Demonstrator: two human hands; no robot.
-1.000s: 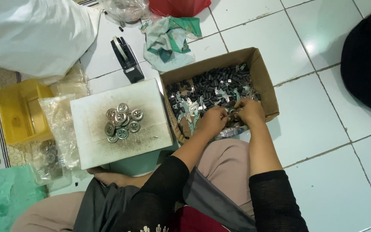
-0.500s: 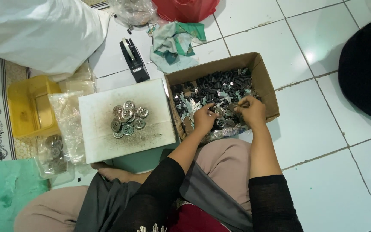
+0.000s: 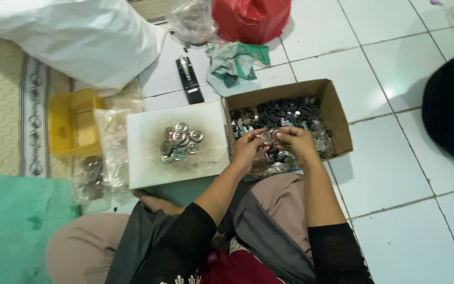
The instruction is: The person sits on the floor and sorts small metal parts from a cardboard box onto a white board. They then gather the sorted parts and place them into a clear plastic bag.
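The left hand [image 3: 249,147] and the right hand [image 3: 296,143] are meeting over the near part of a cardboard box [image 3: 337,113], fingers curled and pinching a small round metal disc [image 3: 271,134] between them; how many discs they are gripping is too small to tell. Both forearms are reaching forward from black sleeves, wrists bent slightly down, the hands just above the contents. The box is holding a heap of small dark and silvery metal parts [image 3: 290,113], and the hands are covering its near edge. Just left of the box, a white board [image 3: 148,158] is lying flat with a pile of similar round discs [image 3: 181,142] on it. Further left of the box, a clear plastic bag [image 3: 110,142] is draping against a yellow tub [image 3: 72,123]. Beyond the box, a black stapler [image 3: 189,80], a crumpled green and white cloth [image 3: 233,66] and a red bag [image 3: 250,18] are resting on the white tiles.
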